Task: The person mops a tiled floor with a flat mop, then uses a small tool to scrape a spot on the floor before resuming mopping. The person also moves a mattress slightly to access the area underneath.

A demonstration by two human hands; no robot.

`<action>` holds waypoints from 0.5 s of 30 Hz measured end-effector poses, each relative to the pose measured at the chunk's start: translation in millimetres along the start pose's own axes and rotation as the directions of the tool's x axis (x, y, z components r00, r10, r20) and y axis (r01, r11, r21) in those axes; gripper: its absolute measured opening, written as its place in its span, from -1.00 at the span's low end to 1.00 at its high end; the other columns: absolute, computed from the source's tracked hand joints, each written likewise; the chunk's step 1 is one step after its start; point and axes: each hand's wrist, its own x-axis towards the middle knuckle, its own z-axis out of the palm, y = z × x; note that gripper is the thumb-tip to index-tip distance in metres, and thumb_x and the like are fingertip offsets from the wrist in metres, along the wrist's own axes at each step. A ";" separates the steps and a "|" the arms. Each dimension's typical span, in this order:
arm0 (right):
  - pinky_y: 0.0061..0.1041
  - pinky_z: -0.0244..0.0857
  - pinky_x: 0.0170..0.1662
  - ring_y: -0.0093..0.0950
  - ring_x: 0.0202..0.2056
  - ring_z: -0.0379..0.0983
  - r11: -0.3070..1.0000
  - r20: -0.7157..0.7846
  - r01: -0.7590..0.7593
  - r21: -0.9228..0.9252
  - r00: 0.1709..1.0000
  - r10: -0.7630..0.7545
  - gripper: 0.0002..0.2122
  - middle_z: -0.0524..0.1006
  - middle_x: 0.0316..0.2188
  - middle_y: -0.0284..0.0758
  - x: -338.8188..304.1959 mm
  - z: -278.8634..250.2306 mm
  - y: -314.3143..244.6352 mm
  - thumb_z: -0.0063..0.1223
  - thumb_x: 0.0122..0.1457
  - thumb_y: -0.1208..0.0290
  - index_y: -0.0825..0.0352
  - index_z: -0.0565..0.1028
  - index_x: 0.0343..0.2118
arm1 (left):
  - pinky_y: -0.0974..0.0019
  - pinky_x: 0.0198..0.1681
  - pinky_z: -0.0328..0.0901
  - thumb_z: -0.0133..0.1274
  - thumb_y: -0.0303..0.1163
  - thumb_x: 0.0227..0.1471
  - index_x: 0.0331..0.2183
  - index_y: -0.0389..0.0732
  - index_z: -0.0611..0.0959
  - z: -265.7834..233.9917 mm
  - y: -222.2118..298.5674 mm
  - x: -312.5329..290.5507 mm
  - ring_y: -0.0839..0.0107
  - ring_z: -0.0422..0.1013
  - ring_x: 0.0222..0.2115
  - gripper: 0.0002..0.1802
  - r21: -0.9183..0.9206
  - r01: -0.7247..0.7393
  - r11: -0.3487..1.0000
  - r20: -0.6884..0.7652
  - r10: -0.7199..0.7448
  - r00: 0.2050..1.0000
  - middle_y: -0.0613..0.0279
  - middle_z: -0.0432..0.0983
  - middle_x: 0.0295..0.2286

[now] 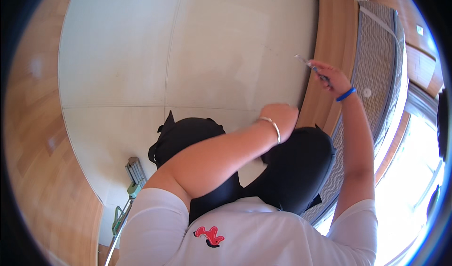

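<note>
My right hand (332, 77) is raised beside the wooden side board (336, 35) of a bed, closed around a slim hand tool (324, 79). The tool has a dark bluish handle and a thin, shiny tip that points up and to the left; blur hides its exact kind. In front of my right knee, my left hand (281, 114) is curled with its back upward, close to the lower part of the board. Its fingers are mostly turned away, and whatever they may hold is hidden. A silver bangle circles my left wrist, and a blue band my right.
A grey patterned mattress (376, 54) lies along the right, on the bed's wooden frame. Pale floor panels (117, 54) with thin seams spread ahead. A mop (134, 174) with a green fitting stands at lower left, near a wood-toned surface (33, 139). Bright light enters at lower right.
</note>
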 end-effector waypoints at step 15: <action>-0.56 0.26 -0.50 -0.55 -0.61 0.34 0.814 -0.217 0.162 -0.558 0.918 -0.331 -0.67 0.47 -0.58 -0.33 191.3 -4.0 53.5 -0.03 0.03 0.39 0.22 0.42 -0.08 | 0.18 -0.43 0.28 -0.02 -0.38 -0.08 -0.42 -0.16 0.51 -37.0 -56.1 -14.1 0.16 0.38 -0.48 -0.90 -0.037 0.169 0.985 -0.213 -0.173 0.962 0.15 0.44 -0.51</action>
